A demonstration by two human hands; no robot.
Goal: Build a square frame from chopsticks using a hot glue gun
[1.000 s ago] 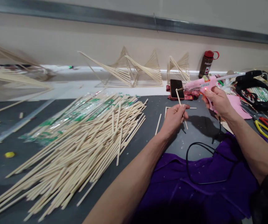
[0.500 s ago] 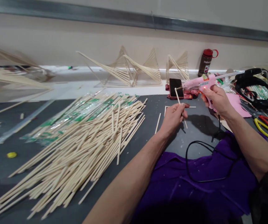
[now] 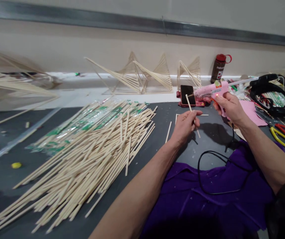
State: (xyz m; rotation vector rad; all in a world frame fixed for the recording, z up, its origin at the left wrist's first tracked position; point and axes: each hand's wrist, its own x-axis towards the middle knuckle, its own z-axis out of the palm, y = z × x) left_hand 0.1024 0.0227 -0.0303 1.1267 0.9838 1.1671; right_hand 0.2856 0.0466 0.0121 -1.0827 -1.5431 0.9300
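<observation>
My left hand pinches a thin wooden stick, tilted, its upper end standing free above the fingers. My right hand is wrapped around a pink hot glue gun, on which a small light glows. Its nozzle points left, near the top of the stick, and a clear glue stick juts from its back. Beneath my left hand more sticks lie on the dark table, partly hidden by the hand. A big pile of loose wooden sticks spreads to the left of my left arm.
Plastic-wrapped stick bundles lie behind the pile. Stick frameworks stand along the wall. A phone, a bottle, scissors and a black headband-like object sit at the right. A black cord loops over purple cloth.
The view has shifted slightly, so the pile and background sit a little lower and farther right. Both hands keep their hold on the stick and the glue gun, with hardly any movement.
</observation>
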